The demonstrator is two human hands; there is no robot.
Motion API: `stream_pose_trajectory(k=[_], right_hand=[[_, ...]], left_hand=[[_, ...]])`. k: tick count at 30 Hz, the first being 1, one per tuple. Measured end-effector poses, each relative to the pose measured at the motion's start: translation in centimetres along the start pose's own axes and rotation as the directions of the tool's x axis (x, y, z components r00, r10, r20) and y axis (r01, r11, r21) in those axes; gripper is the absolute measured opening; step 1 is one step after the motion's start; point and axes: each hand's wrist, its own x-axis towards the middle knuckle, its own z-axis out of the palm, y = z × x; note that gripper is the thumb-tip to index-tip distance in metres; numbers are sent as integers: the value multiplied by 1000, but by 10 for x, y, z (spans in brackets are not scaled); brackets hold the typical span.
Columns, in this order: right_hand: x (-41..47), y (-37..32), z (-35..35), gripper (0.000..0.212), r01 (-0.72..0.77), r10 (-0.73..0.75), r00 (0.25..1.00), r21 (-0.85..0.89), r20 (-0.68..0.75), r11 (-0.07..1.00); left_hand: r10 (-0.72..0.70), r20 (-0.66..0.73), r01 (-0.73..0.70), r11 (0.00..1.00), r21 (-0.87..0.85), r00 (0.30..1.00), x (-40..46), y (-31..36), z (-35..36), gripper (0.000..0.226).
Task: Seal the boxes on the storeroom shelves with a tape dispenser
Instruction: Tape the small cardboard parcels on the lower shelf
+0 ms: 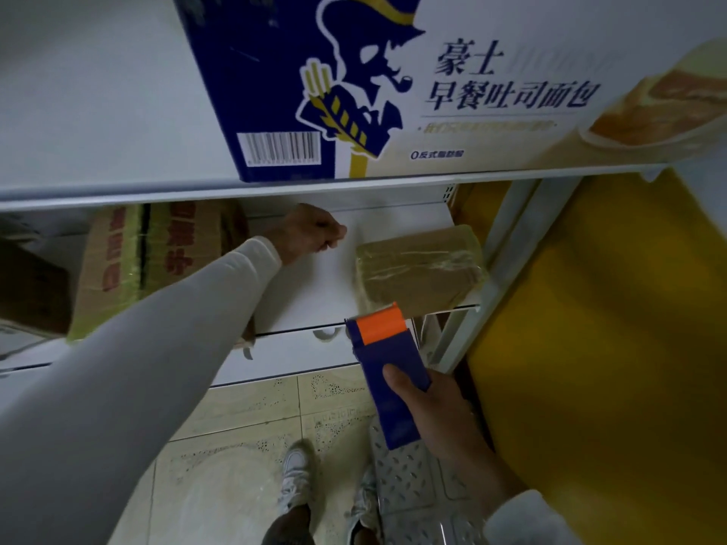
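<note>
My right hand (436,411) grips the blue and orange tape dispenser (389,371), thumb on top, its orange end just below the small brown box (419,271) on the middle shelf (310,293). My left hand (310,234) hovers left of that box, fingers curled on nothing I can see. The box sits near the shelf's front edge; pressing the dispenser on without steadying it could, I judge, slide it sideways or off.
</note>
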Motion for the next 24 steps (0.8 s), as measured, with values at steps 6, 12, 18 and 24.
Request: stream_pose_trajectory(k=[6, 12, 18, 24], right_hand=[[6, -5, 4, 37, -21, 21, 1000, 26, -19, 999], [22, 0, 6, 35, -63, 63, 998, 5, -12, 998], [33, 11, 4, 38, -116, 116, 993, -6, -23, 993], [38, 18, 3, 38, -151, 151, 989, -55, -12, 987]], left_hand=[[12, 23, -13, 999, 35, 1000, 19, 6, 13, 17], [-54, 17, 52, 990, 130, 998, 33, -5, 21, 17], [-120, 49, 111, 982, 154, 992, 37, -9, 37, 19], [-174, -96, 193, 951, 240, 980, 20, -22, 46, 76]])
